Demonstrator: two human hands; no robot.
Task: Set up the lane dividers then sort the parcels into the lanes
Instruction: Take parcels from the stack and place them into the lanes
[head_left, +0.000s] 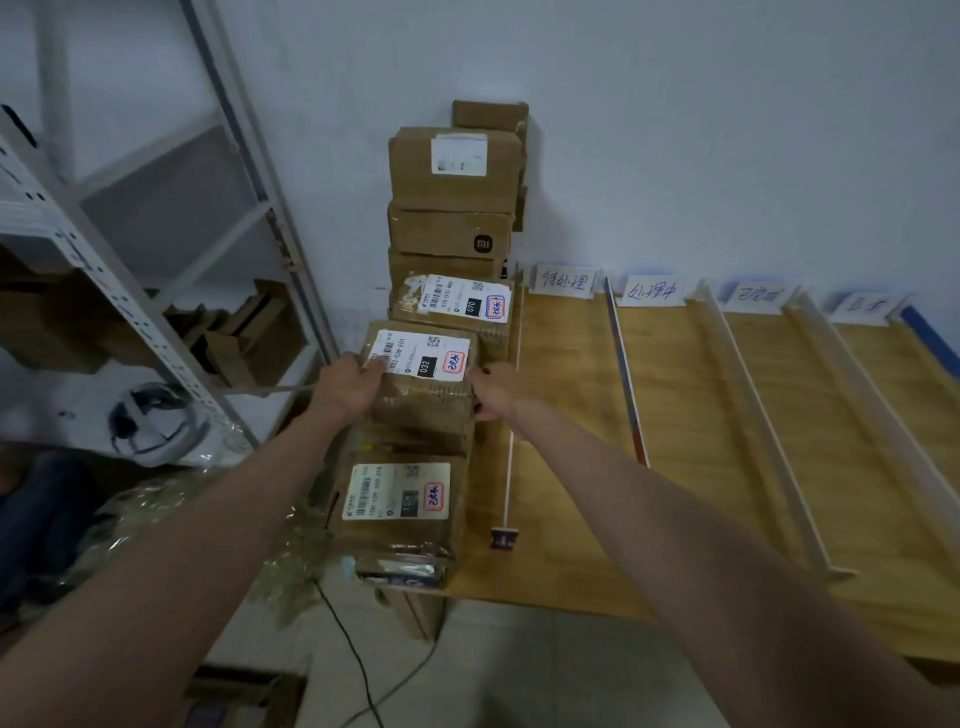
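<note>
The brown cardboard parcel with a white shipping label marked 032 (422, 382) sat in a row of parcels along the left edge of the pale wooden table (571, 493), between a similar taped parcel labelled 070 (452, 306) behind it and one labelled 158 (400, 514) in front. Its label carried a barcode, a black square with the number, and a red-outlined stamp of handwriting. Clear tape wrinkled its sides. The left hand (345, 384) gripped its left side, thumb on the label's corner; the right hand (493, 389) clasped its right side, fingers curled over the edge. Right of the row, long white divider strips (748, 410) split the table into lanes, each headed by a handwritten white paper sign (566, 281).
</note>
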